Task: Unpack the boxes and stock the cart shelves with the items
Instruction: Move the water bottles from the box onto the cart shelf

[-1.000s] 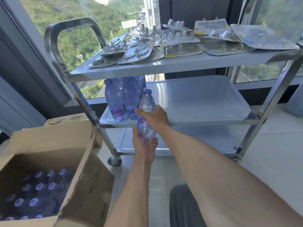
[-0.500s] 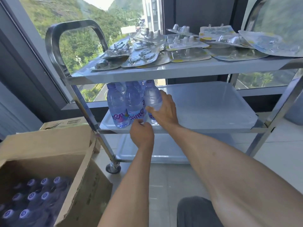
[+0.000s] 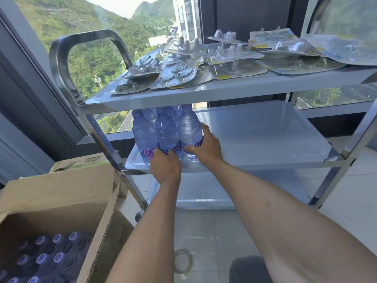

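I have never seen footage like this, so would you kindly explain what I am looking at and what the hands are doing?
There is no machine: a person wears a camera on the head, looking down at their own bare hands. The right hand grips a water bottle standing on the steel cart's middle shelf, beside other bottles. The left hand touches the front bottles low down. Blister packs cover the top shelf. An open cardboard box at lower left holds more bottles.

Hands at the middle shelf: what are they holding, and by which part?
Right hand grips the rightmost bottle round its lower body. Left hand touches the front bottles' bases; grip unclear.
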The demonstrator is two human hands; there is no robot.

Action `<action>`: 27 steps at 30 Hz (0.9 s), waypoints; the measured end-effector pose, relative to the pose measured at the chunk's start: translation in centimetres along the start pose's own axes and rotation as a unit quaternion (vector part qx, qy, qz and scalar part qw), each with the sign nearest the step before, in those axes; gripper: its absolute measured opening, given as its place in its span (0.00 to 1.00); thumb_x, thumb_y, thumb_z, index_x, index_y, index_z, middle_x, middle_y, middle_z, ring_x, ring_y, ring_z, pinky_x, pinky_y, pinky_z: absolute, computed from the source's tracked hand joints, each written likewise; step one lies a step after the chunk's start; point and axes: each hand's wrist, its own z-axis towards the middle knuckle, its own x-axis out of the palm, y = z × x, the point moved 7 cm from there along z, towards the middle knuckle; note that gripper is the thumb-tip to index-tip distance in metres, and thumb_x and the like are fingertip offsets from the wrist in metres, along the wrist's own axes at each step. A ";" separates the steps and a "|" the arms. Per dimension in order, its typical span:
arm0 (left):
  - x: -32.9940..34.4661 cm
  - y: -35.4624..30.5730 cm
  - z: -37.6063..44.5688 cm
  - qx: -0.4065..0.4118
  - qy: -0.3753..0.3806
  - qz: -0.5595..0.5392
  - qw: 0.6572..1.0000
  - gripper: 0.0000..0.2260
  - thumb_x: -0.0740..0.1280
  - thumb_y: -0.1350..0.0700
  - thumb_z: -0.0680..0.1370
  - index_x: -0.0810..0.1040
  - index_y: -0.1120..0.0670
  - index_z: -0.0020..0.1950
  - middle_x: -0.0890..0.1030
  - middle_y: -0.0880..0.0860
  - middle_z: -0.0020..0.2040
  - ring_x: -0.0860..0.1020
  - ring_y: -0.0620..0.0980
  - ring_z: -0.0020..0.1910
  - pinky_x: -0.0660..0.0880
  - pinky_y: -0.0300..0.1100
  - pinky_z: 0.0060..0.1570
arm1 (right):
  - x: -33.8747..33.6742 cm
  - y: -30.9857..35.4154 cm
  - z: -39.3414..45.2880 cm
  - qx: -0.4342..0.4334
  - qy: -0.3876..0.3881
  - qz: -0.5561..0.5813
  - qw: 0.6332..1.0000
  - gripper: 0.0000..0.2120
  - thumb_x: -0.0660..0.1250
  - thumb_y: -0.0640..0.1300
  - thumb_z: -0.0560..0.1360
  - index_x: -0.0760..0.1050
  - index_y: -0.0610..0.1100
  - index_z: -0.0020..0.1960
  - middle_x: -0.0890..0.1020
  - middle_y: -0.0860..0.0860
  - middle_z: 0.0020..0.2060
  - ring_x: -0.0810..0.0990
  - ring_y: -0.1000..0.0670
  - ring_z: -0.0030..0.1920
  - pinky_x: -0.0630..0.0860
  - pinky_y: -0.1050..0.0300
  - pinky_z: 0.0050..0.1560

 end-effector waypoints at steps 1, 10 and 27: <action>0.0 0.1 0.2 0.003 0.001 0.006 1.000 0.12 0.64 0.54 0.80 0.76 0.59 0.60 0.81 0.59 0.57 0.78 0.62 0.57 0.71 0.47 0.52 | 0.2 -0.1 0.0 0.006 -0.004 0.004 1.000 0.40 0.78 0.48 0.65 0.64 0.52 0.72 0.77 0.45 0.59 0.77 0.42 0.58 0.74 0.53 0.55; 0.0 -0.1 0.5 0.033 0.034 0.022 0.999 0.16 0.66 0.51 0.80 0.76 0.58 0.64 0.81 0.58 0.59 0.78 0.60 0.58 0.72 0.47 0.52 | 1.4 0.0 -0.5 0.016 -0.039 0.047 0.998 0.35 0.73 0.44 0.74 0.60 0.48 0.76 0.78 0.46 0.63 0.78 0.43 0.60 0.76 0.49 0.63; 0.8 0.5 1.3 0.075 0.035 0.081 0.993 0.19 0.67 0.46 0.80 0.77 0.62 0.58 0.82 0.60 0.53 0.80 0.60 0.52 0.68 0.44 0.44 | 2.9 -2.0 -0.2 0.025 -0.107 -0.007 0.994 0.33 0.73 0.43 0.74 0.63 0.46 0.75 0.75 0.45 0.64 0.74 0.44 0.64 0.72 0.51 0.63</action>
